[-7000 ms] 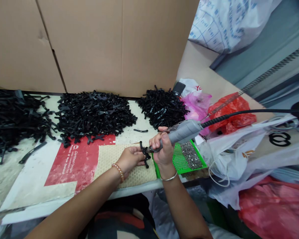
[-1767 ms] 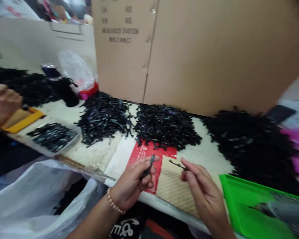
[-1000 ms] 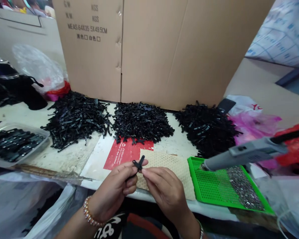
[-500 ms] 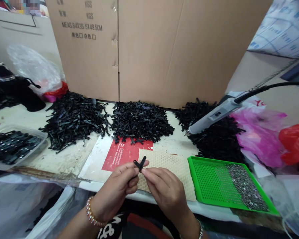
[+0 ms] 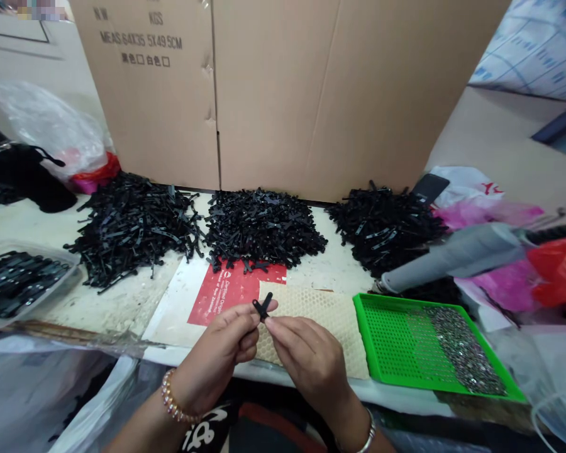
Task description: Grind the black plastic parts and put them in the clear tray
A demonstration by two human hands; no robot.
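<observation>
While a crossed pair of narrow black strips (image 5: 263, 309) sits over the beige honeycomb-textured mat's (image 5: 325, 321) left edge | left hand (image 5: 229, 340) closes thumb and fingers on it | right hand (image 5: 311, 358) pinches beside the crossing | judgement: steady, square pressure there should stop the strips pivoting.

Wears a beaded bracelet (image 5: 166, 397), shiny and pinkish-gold, on the left wrist (image 5: 186, 390) and a thin silver bangle (image 5: 371, 430) on the right wrist (image 5: 351, 415). Has dark clothes (image 5: 252, 440) on, with big curly white letters (image 5: 202, 434) and a dull red stripe (image 5: 274, 420).
</observation>
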